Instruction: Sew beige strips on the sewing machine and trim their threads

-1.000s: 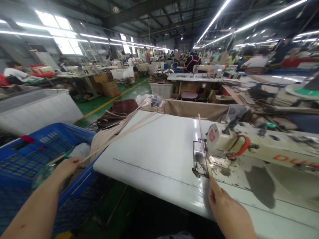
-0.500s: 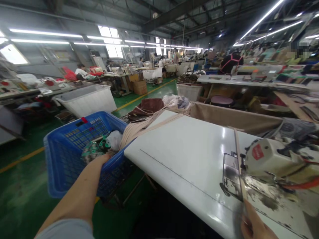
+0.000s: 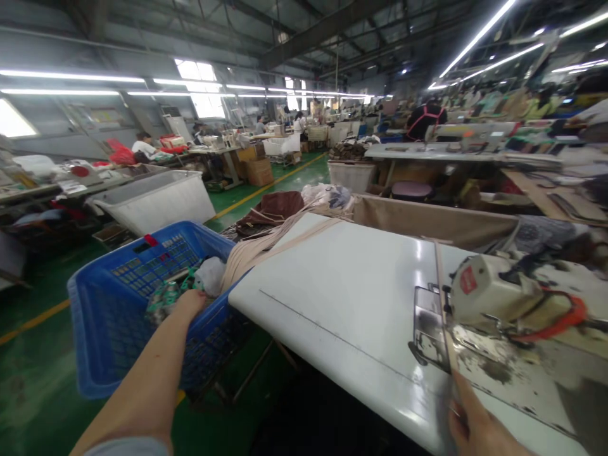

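Observation:
My left hand reaches over the near rim of a blue plastic basket, beside a bundle of green and grey patterned cloth and a pale grey-white cloth or bag. Its fingers are turned down among these things and mostly hidden. My right hand, at the front edge of the white table, is closed on the end of a narrow beige fabric strip. That strip runs past the sewing machine to the table's back edge. A small metal glint shows under the right fingers; I cannot make out what it is.
Many beige strips drape over the table's left end toward the basket. Behind the table are a brown cloth-lined trough and dark red-brown fabric. A white bin stands at left. Other people work at distant machines.
The whole view has shifted slightly, moving the table and basket left in the picture. My left hand remains in the basket, and my right hand still pinches the strip.

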`<control>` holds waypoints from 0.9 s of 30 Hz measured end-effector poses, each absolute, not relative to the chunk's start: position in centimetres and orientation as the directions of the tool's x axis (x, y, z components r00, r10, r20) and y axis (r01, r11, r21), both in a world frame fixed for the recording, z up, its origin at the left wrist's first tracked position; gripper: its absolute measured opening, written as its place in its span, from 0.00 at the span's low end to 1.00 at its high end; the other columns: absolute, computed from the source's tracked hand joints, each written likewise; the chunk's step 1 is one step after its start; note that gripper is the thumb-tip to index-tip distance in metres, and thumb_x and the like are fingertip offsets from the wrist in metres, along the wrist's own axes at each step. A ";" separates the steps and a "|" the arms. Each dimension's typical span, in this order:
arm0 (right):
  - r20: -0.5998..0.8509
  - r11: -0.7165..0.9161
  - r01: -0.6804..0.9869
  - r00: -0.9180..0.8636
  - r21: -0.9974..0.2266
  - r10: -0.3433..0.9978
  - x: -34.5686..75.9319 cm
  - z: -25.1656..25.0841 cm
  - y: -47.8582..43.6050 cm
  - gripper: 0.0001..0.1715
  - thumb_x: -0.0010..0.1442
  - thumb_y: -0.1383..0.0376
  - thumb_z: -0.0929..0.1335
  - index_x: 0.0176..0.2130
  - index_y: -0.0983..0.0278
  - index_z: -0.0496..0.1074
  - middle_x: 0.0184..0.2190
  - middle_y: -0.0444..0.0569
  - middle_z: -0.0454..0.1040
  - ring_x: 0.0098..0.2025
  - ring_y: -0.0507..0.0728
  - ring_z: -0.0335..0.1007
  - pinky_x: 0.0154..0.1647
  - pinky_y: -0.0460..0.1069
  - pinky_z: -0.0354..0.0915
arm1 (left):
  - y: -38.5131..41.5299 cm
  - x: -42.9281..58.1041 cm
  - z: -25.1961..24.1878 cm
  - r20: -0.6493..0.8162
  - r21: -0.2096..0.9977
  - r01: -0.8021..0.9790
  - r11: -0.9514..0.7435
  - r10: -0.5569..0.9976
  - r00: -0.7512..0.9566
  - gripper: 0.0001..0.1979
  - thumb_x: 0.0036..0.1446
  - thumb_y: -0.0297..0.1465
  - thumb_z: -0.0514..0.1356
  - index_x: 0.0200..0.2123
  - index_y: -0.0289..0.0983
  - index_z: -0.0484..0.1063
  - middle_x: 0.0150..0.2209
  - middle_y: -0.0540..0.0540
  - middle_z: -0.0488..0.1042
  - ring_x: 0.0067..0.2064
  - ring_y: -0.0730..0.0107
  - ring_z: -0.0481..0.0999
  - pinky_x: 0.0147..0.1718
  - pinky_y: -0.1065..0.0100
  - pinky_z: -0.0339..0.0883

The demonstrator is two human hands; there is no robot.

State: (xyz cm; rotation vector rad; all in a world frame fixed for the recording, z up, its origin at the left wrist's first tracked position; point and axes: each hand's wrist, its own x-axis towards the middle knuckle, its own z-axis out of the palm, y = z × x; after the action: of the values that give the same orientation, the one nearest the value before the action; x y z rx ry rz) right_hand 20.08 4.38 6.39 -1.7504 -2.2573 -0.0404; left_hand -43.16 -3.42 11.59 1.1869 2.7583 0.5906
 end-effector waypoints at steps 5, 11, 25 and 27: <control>0.100 0.166 0.985 -0.160 -0.055 0.982 19.0 8.9 3.1 0.32 0.70 0.65 0.61 0.71 0.65 0.63 0.34 0.53 0.83 0.28 0.59 0.81 0.24 0.49 0.66 | 0.9 -40.6 12.7 0.178 0.285 0.754 0.592 0.740 -0.648 0.14 0.66 0.36 0.51 0.38 0.33 0.73 0.43 0.36 0.77 0.56 0.43 0.74 0.58 0.48 0.68; 0.047 0.123 0.992 -0.122 -0.010 0.991 18.4 9.8 2.5 0.34 0.68 0.68 0.64 0.71 0.65 0.62 0.36 0.53 0.83 0.31 0.59 0.81 0.28 0.48 0.68 | 7.4 -29.0 11.4 0.353 0.385 0.919 0.089 0.905 -0.236 0.16 0.63 0.37 0.51 0.47 0.38 0.72 0.52 0.40 0.74 0.58 0.51 0.73 0.65 0.47 0.65; 0.026 0.090 0.990 -0.088 -0.111 0.996 18.8 10.9 1.5 0.29 0.70 0.67 0.66 0.67 0.62 0.65 0.43 0.53 0.84 0.37 0.60 0.83 0.33 0.48 0.70 | 7.9 1.8 7.3 0.280 0.364 0.679 -0.638 0.770 0.573 0.25 0.68 0.25 0.53 0.67 0.35 0.64 0.69 0.40 0.66 0.75 0.47 0.54 0.73 0.42 0.55; 0.071 0.098 0.984 -0.088 -0.151 0.994 19.4 10.6 1.2 0.24 0.72 0.63 0.65 0.65 0.62 0.68 0.42 0.52 0.84 0.35 0.61 0.83 0.33 0.49 0.70 | 7.8 2.5 7.2 0.298 0.323 0.680 -0.659 0.752 0.587 0.26 0.67 0.22 0.51 0.67 0.34 0.65 0.69 0.40 0.68 0.75 0.49 0.55 0.74 0.45 0.53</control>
State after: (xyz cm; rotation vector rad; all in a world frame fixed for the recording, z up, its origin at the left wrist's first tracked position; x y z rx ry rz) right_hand 19.37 1.24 10.64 -2.0097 -2.2078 0.0964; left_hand 2.49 7.76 7.22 2.6403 1.2026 0.6190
